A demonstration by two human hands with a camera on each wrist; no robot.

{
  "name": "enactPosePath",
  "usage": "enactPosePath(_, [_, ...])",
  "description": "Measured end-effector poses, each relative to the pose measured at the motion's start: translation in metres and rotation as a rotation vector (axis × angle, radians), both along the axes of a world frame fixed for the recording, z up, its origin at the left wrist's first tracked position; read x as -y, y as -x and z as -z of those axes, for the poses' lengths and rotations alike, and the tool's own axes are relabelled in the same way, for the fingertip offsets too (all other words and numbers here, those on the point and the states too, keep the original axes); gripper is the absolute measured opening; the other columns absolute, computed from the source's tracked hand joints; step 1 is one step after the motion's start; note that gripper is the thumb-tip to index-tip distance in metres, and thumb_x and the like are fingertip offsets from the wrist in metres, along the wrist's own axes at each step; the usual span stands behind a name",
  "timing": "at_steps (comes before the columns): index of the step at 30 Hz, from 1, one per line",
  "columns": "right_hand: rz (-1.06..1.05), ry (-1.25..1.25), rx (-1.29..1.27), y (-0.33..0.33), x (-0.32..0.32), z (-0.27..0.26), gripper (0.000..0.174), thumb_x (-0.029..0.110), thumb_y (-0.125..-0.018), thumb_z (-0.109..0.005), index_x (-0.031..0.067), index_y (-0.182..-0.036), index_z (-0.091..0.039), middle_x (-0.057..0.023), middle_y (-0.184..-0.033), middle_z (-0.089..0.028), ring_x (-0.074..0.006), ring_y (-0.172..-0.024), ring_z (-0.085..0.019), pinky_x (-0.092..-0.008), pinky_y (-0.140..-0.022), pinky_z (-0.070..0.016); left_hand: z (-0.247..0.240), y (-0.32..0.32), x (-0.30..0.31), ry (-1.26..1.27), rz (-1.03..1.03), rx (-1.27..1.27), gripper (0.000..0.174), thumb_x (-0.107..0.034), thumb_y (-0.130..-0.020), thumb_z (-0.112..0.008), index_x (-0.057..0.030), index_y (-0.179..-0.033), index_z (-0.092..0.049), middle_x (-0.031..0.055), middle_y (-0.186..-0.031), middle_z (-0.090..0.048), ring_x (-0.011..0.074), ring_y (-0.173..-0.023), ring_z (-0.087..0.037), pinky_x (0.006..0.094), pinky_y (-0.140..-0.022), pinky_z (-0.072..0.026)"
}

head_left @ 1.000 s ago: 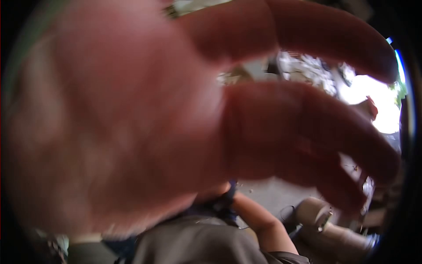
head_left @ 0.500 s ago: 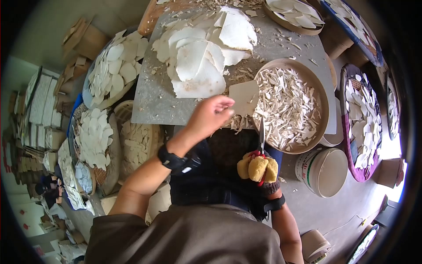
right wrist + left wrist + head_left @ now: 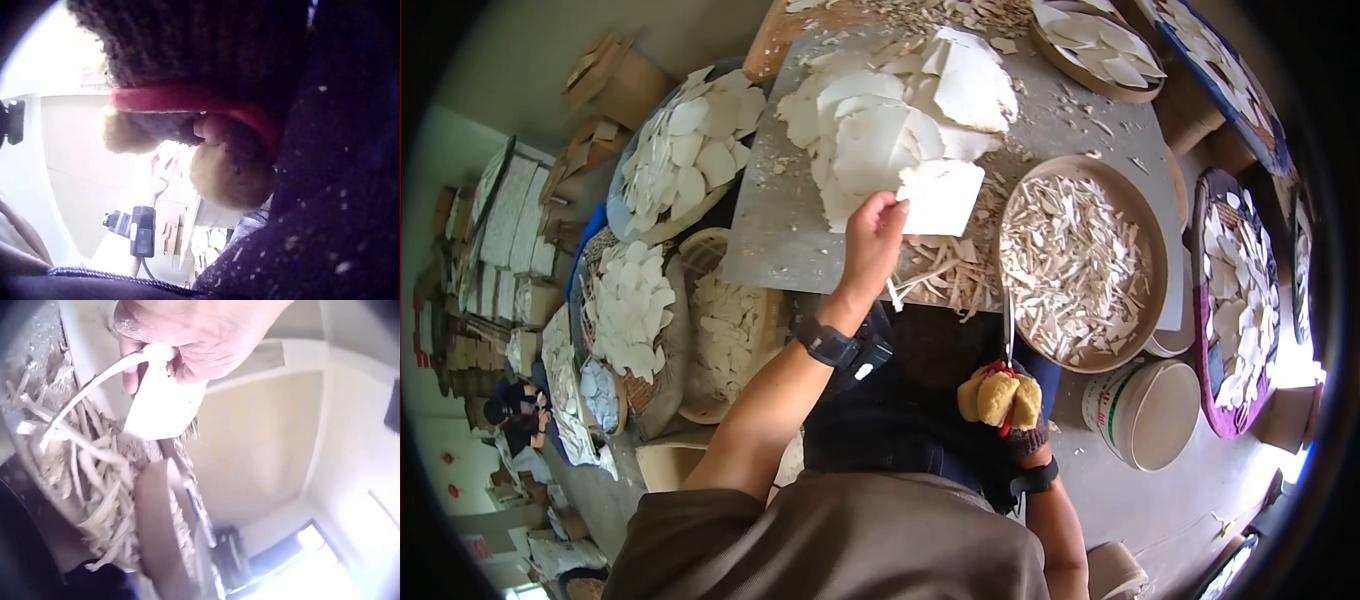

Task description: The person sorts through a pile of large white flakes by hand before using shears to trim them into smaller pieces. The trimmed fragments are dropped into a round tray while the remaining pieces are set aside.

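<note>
My left hand (image 3: 875,245) pinches a flat white sheet (image 3: 948,198) at its left edge, over the front of the table beside a pile of similar sheets (image 3: 865,150). In the left wrist view, the sheet (image 3: 164,406) hangs below the fingers, and a thin curved strip (image 3: 90,387) extends from beside them. Low by the lap, my right hand (image 3: 1028,408) wears a dark knit glove and grips red-handled scissors (image 3: 1008,335), blades pointing up to the round tray. Yellow padding (image 3: 1000,398) covers its fingers. The red handle (image 3: 181,100) crosses the right wrist view.
A round tray (image 3: 1157,300) of white strips stands on the table's right side. Cut strips (image 3: 950,275) lie at the front edge of the grey tabletop (image 3: 775,235). A white bucket (image 3: 1165,420) stands on the floor, with baskets of pale pieces (image 3: 632,310) to the left.
A hand close to the camera filled the view earlier and has since moved away. The left hand now holds a white sheet by the pile; the gloved right hand stays low with the scissors.
</note>
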State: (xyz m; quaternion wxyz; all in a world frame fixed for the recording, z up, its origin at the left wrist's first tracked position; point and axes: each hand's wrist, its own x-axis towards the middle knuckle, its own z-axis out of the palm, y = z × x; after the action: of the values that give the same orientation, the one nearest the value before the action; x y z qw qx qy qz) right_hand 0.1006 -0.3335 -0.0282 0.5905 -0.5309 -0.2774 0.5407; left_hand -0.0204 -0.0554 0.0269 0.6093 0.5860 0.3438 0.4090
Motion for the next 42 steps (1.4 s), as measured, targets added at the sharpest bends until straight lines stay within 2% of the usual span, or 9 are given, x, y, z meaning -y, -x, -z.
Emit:
enactPosePath(11, [-0.088, -0.018, 0.190, 0.005, -0.007, 0.000, 0.020, 0.017, -0.089, -0.058, 0.0036, -0.104, -0.057, -0.0057, -0.094, -0.063, -0.0160, -0.086, -0.062, -0.0285, -0.078, -0.0506, -0.045, 0.060, 0.009, 0.371, 0.158, 0.117, 0.025, -0.005, -0.088, -0.057, 0.0002, -0.113, -0.056, 0.0099, -0.103, -0.065, 0.0180, -0.095, -0.063, 0.0301, -0.086, -0.0502])
enactPosePath(18, [0.041, -0.114, -1.032, 0.002, -0.006, 0.019, 0.029, 0.019, -0.094, -0.050, 0.0009, -0.118, -0.050, -0.0114, -0.111, -0.059, -0.0221, -0.103, -0.059, -0.0344, -0.092, -0.0478, -0.052, 0.056, 0.011, -0.485, 0.214, -0.135, 0.038, 0.020, -0.061, -0.046, -0.0046, -0.081, -0.066, 0.0096, -0.131, -0.051, 0.0187, -0.121, -0.047, 0.0304, -0.100, -0.0388])
enactPosePath(21, [-0.223, -0.021, -0.580, -0.002, -0.002, 0.049, 0.037, 0.020, -0.099, -0.038, 0.0018, -0.131, -0.040, -0.0125, -0.129, -0.049, -0.0229, -0.121, -0.047, -0.0355, -0.107, -0.0353, -0.049, 0.055, 0.004, -0.332, 0.406, -0.097, 0.035, 0.018, -0.065, -0.045, -0.0048, -0.082, -0.066, 0.0086, -0.133, -0.049, 0.0176, -0.121, -0.047, 0.0314, -0.101, -0.0386])
enactPosePath(28, [-0.059, -0.035, -1.719, 0.008, -0.017, 0.004, 0.035, 0.012, -0.098, -0.037, 0.0019, -0.132, -0.036, -0.0108, -0.129, -0.046, -0.0205, -0.119, -0.046, -0.0324, -0.105, -0.0356, -0.019, 0.048, 0.004, -0.055, 0.449, 0.066, 0.032, 0.002, -0.080, -0.050, -0.0071, -0.109, -0.059, 0.0090, -0.132, -0.049, 0.0153, -0.109, -0.052, 0.0279, -0.092, -0.0439])
enactPosePath(31, [-0.161, -0.186, -1.032, 0.014, -0.023, 0.006, 0.033, 0.011, -0.096, -0.046, 0.0020, -0.128, -0.043, -0.0110, -0.123, -0.054, -0.0203, -0.113, -0.054, -0.0335, -0.101, -0.0421, -0.013, 0.045, 0.025, 0.378, 0.186, 0.204, 0.052, -0.011, -0.093, -0.047, -0.0098, -0.141, -0.028, 0.0113, -0.126, -0.054, 0.0190, -0.111, -0.054, 0.0341, -0.095, -0.0462])
enactPosePath(33, [-0.079, -0.137, -0.660, 0.021, -0.023, 0.017, 0.032, 0.011, -0.095, -0.049, 0.0010, -0.125, -0.046, -0.0112, -0.120, -0.056, -0.0207, -0.110, -0.056, -0.0340, -0.098, -0.0443, -0.005, 0.045, 0.042, 0.611, 0.097, 0.439, 0.045, -0.024, -0.096, -0.044, -0.0056, -0.136, -0.035, 0.0135, -0.116, -0.059, 0.0215, -0.105, -0.059, 0.0352, -0.090, -0.0496])
enactPosePath(35, [0.008, -0.265, -1.196, 0.023, -0.036, -0.007, 0.030, 0.013, -0.093, -0.052, 0.0001, -0.120, -0.048, -0.0115, -0.115, -0.058, -0.0213, -0.106, -0.058, -0.0350, -0.095, -0.0470, -0.009, 0.045, 0.062, 0.745, 0.143, 0.380, 0.043, -0.027, -0.097, -0.044, -0.0039, -0.132, -0.038, 0.0150, -0.112, -0.061, 0.0230, -0.100, -0.062, 0.0352, -0.084, -0.0523])
enactPosePath(39, [-0.031, -0.062, -0.463, 0.033, -0.041, -0.006, 0.027, 0.016, -0.091, -0.055, -0.0008, -0.112, -0.054, -0.0110, -0.107, -0.062, -0.0219, -0.096, -0.062, -0.0361, -0.085, -0.0517, -0.014, 0.028, 0.080, 0.399, 0.081, 0.082, 0.046, -0.005, -0.088, -0.057, -0.0030, -0.128, -0.033, 0.0156, -0.104, -0.063, 0.0234, -0.079, -0.068, 0.0284, -0.063, -0.0560])
enactPosePath(42, [0.035, -0.005, -0.756, 0.034, -0.035, 0.020, 0.028, 0.016, -0.091, -0.055, -0.0012, -0.113, -0.054, -0.0113, -0.106, -0.062, -0.0227, -0.095, -0.062, -0.0371, -0.084, -0.0520, -0.017, 0.031, 0.059, 0.274, 0.040, 0.118, 0.045, -0.001, -0.089, -0.054, -0.0013, -0.127, -0.030, 0.0162, -0.101, -0.063, 0.0207, -0.075, -0.068, 0.0255, -0.059, -0.0556])
